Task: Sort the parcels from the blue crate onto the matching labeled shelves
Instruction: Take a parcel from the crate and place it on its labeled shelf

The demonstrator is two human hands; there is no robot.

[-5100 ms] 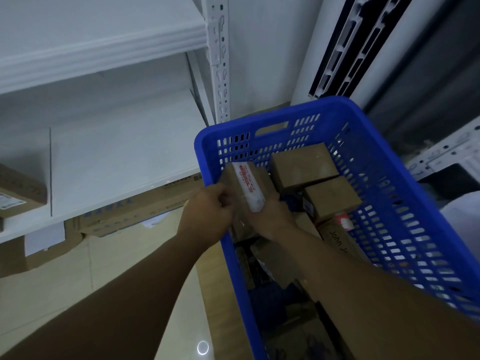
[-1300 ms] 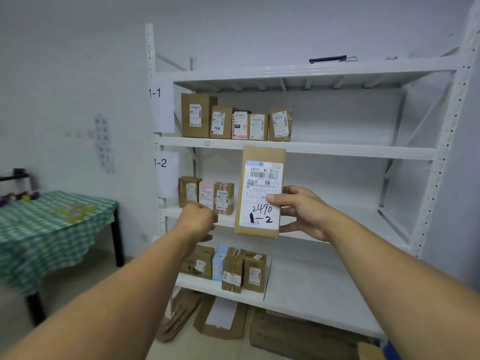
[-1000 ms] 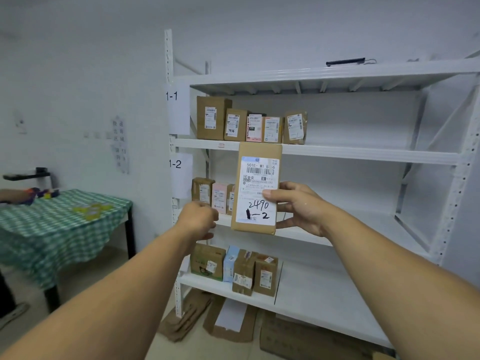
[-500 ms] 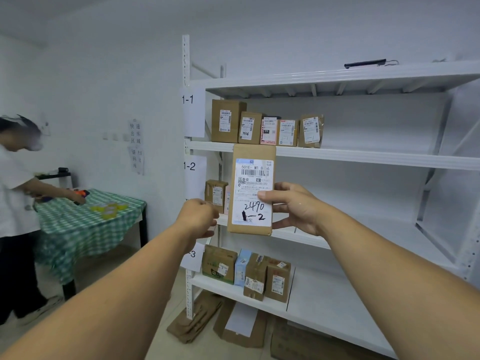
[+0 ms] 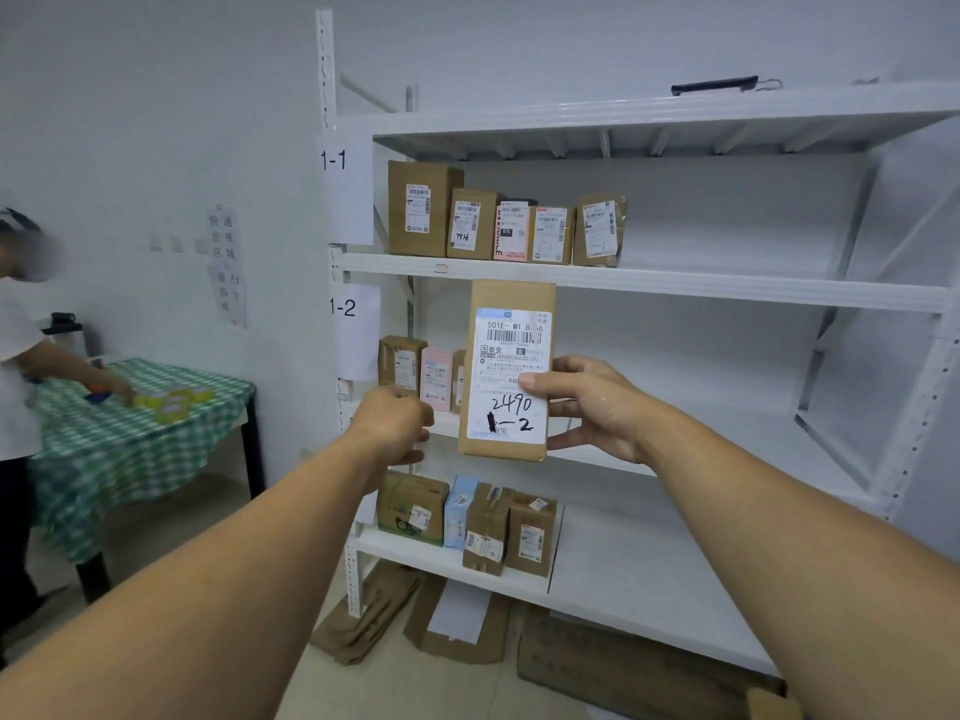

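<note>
My right hand [image 5: 592, 407] grips a tall brown parcel [image 5: 511, 304] upright by its right edge; the white label reads "2490" and "1-2". It hangs in front of the middle shelf [image 5: 675, 449], whose post carries the tag "1-2" [image 5: 344, 307]. My left hand [image 5: 395, 423] floats left of the parcel with curled fingers, holding nothing I can see. Three small parcels [image 5: 415, 371] stand at the left of that shelf. The blue crate is out of view.
The top shelf tagged "1-1" [image 5: 333, 160] holds several parcels [image 5: 498, 226]; the lowest shelf holds several more [image 5: 467, 522]. Flattened cardboard [image 5: 457, 626] lies on the floor under the rack. At the left a person [image 5: 15, 387] works at a green checked table [image 5: 130, 433].
The view has shifted a little so the rack sits slightly further left. My right hand keeps holding the parcel up before the 1-2 shelf. The person at the table has moved left.
</note>
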